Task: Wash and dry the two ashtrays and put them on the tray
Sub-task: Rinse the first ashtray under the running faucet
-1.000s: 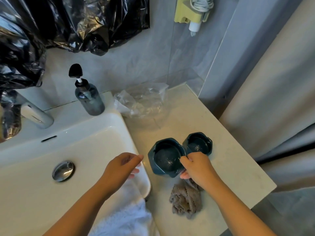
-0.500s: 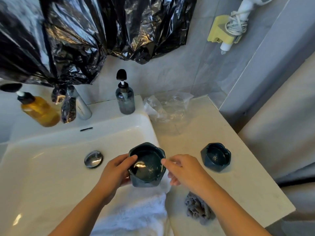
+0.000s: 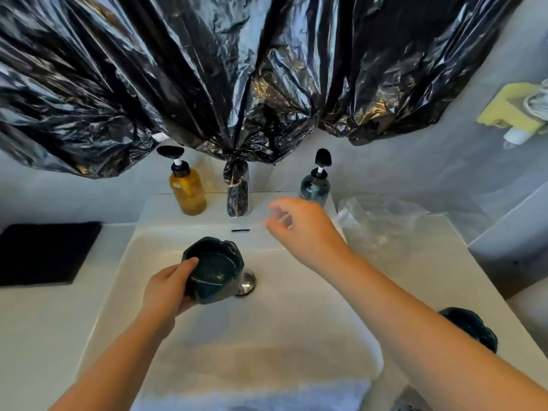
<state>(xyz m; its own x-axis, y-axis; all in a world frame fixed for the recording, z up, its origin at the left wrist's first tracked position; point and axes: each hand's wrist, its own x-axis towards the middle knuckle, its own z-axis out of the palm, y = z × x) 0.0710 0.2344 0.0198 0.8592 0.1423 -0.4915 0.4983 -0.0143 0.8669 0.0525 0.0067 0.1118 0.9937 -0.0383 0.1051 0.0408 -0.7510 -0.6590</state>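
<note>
place: bathroom | signs: washbasin (image 3: pixel 296 318), faucet (image 3: pixel 238 200), amber pump bottle (image 3: pixel 188 192)

Left arm enters from seven o'clock, left hand (image 3: pixel 167 289) gripping a dark ashtray (image 3: pixel 215 271); right arm enters from four o'clock, right hand (image 3: pixel 302 229) empty, fingers loosely curled, blurred.

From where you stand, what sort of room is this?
Most likely a bathroom: a white rectangular ceramic washbasin with a chrome tap, an amber pump bottle and a grey-blue pump bottle on its back ledge, and a white towel over its front edge.
</note>
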